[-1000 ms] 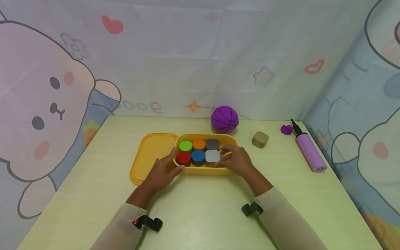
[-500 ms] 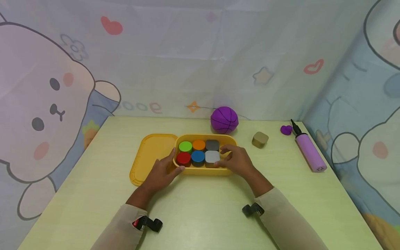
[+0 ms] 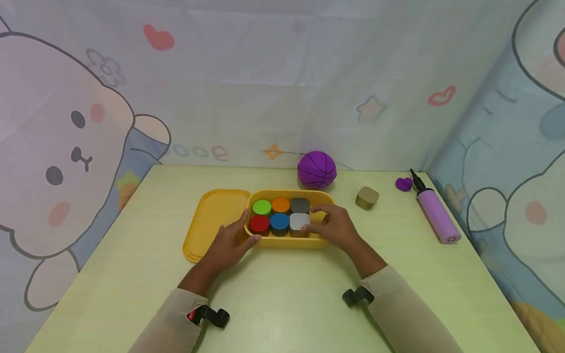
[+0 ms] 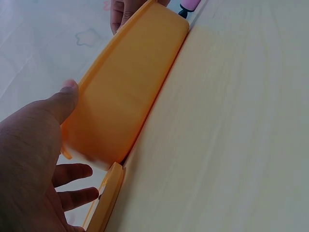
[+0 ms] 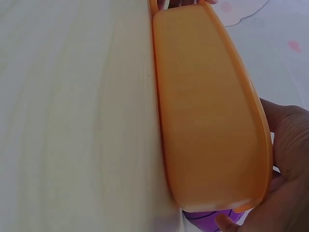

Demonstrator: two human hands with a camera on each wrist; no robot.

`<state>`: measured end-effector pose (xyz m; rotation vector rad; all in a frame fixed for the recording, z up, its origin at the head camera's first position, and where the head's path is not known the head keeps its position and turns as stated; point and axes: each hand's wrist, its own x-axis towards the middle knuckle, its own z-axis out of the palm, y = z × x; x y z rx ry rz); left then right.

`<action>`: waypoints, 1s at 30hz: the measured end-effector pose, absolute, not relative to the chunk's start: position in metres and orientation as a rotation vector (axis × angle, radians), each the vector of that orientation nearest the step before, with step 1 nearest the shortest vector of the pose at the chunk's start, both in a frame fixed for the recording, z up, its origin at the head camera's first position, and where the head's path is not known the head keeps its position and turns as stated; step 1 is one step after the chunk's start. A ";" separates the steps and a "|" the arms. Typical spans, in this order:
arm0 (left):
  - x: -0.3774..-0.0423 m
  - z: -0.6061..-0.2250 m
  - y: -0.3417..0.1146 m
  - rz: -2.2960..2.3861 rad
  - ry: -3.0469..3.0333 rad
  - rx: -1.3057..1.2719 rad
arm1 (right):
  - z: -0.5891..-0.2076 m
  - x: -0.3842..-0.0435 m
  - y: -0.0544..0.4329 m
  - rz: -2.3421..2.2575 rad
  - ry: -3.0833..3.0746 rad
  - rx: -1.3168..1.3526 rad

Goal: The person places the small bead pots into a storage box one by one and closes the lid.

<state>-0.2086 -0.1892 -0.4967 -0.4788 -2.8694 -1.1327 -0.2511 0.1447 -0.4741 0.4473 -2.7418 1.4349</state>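
My left hand (image 3: 228,244) holds the left end of a yellow box (image 3: 291,242), thumb on the front rim and forefinger along the end; its other fingers hang free below in the left wrist view. My right hand (image 3: 336,226) reaches over the box's right end, thumb touching a light grey rounded block (image 3: 298,220) and forefinger beside a dark grey block (image 3: 299,204). Also in the box are round pieces: green (image 3: 262,207), orange (image 3: 280,204), red (image 3: 259,224) and blue (image 3: 279,223). In the right wrist view the box's wall hides the right fingertips.
A flat yellow lid (image 3: 207,215) lies left of the box. Behind stands a purple ball (image 3: 317,169) with black lines. To the right are a gold block (image 3: 367,197), a small purple heart-like piece (image 3: 403,184) and a lilac hand pump (image 3: 439,215) with a black nozzle.
My right thumb has slid slightly left against the light grey block, which has shifted a little left too. The left hand and the box keep their places.
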 end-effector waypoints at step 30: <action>-0.210 -0.497 -0.189 -1.137 -2.895 -0.466 | -0.514 -0.286 0.181 1.238 -1.900 0.394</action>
